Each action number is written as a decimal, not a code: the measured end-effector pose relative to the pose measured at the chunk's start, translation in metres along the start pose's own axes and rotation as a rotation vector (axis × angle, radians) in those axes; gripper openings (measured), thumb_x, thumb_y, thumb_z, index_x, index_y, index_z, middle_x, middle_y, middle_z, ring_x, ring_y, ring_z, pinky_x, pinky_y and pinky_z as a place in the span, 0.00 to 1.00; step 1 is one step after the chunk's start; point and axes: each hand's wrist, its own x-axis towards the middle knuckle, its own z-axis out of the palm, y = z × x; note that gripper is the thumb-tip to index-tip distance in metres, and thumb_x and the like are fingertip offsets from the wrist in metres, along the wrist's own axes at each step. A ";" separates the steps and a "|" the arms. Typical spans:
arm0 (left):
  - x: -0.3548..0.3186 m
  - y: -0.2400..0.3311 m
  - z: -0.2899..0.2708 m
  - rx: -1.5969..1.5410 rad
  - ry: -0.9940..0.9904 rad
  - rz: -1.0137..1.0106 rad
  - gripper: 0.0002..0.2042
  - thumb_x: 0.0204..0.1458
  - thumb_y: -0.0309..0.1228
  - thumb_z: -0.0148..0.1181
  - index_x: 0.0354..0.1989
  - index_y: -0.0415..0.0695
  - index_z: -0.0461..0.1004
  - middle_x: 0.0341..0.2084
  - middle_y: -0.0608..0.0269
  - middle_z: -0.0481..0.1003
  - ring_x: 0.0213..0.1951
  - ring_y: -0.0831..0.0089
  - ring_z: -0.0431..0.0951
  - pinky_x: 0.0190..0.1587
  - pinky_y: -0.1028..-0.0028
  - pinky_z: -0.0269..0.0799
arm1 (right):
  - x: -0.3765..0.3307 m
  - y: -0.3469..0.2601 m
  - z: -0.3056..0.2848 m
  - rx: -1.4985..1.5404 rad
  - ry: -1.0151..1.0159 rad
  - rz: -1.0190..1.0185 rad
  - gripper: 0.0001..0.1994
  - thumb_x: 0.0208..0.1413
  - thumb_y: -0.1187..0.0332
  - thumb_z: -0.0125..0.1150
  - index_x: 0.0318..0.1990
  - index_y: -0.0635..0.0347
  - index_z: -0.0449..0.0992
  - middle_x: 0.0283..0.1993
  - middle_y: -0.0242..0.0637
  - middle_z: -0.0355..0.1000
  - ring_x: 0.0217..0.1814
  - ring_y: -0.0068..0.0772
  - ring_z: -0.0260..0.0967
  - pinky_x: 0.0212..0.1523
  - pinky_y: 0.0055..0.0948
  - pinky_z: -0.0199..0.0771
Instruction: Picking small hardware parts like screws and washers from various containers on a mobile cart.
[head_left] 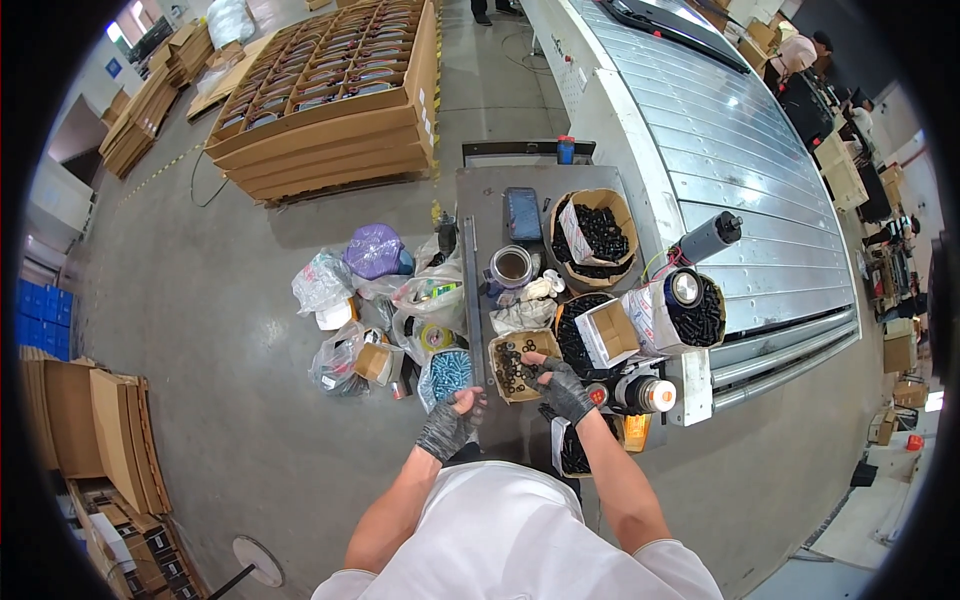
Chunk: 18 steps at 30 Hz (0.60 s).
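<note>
Holding right hand [563,388] over dark rings [507,368] in shallow carton [524,397] on bench [487,188], presumably set close for easy reach | resting curled left hand [453,424] near blue fasteners [449,374] | unable to tell either hand's fingers apart or clamped

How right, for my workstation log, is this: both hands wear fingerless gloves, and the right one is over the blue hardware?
Not quite: the right hand is over the shallow cardboard box of small rings, as the head view shows. It and the left hand do wear fingerless gloves.
</note>
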 end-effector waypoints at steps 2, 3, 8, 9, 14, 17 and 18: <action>0.002 -0.001 -0.004 0.031 -0.027 0.016 0.15 0.55 0.34 0.62 0.48 0.39 0.73 0.36 0.63 0.75 0.34 0.77 0.73 0.37 0.79 0.71 | 0.005 0.009 -0.005 -0.018 0.009 -0.091 0.28 0.45 0.82 0.45 0.59 0.75 0.62 0.59 0.52 0.63 0.64 0.47 0.61 0.67 0.39 0.61; 0.002 -0.001 -0.006 0.027 -0.022 0.022 0.15 0.55 0.34 0.62 0.48 0.39 0.73 0.36 0.63 0.75 0.34 0.77 0.73 0.37 0.79 0.71 | 0.007 0.009 -0.006 -0.020 0.004 -0.085 0.28 0.45 0.82 0.45 0.59 0.75 0.62 0.59 0.52 0.63 0.64 0.47 0.61 0.67 0.39 0.61; -0.003 0.002 -0.007 -0.006 0.003 0.015 0.15 0.55 0.34 0.62 0.47 0.40 0.73 0.35 0.64 0.75 0.34 0.77 0.73 0.36 0.79 0.71 | 0.016 0.009 -0.014 -0.148 0.068 -0.013 0.28 0.43 0.84 0.44 0.58 0.74 0.64 0.56 0.51 0.66 0.62 0.43 0.64 0.65 0.34 0.63; -0.004 0.002 -0.008 -0.009 0.006 0.017 0.15 0.55 0.34 0.62 0.47 0.40 0.73 0.35 0.64 0.75 0.34 0.77 0.73 0.36 0.79 0.71 | 0.019 0.010 -0.014 -0.373 0.170 -0.017 0.27 0.43 0.84 0.45 0.56 0.74 0.66 0.53 0.49 0.69 0.60 0.41 0.67 0.64 0.31 0.65; -0.008 0.004 -0.009 -0.032 0.014 0.026 0.13 0.56 0.33 0.61 0.46 0.40 0.74 0.34 0.64 0.75 0.34 0.77 0.73 0.38 0.80 0.71 | 0.051 0.033 -0.026 -1.047 0.160 -0.228 0.21 0.45 0.85 0.49 0.49 0.63 0.73 0.45 0.38 0.75 0.49 0.31 0.72 0.48 0.28 0.73; -0.007 0.005 -0.007 -0.029 0.023 0.032 0.12 0.56 0.32 0.61 0.45 0.39 0.74 0.34 0.63 0.75 0.34 0.77 0.74 0.40 0.79 0.72 | 0.072 0.044 -0.042 -1.304 0.220 -0.320 0.19 0.46 0.85 0.47 0.47 0.62 0.73 0.42 0.39 0.74 0.47 0.32 0.73 0.46 0.27 0.72; -0.009 0.006 -0.010 -0.031 0.031 0.038 0.12 0.56 0.32 0.61 0.45 0.39 0.74 0.34 0.63 0.75 0.34 0.77 0.74 0.40 0.79 0.72 | 0.073 0.043 -0.039 -1.345 0.257 -0.332 0.16 0.47 0.83 0.50 0.45 0.61 0.73 0.41 0.42 0.74 0.46 0.39 0.73 0.47 0.30 0.72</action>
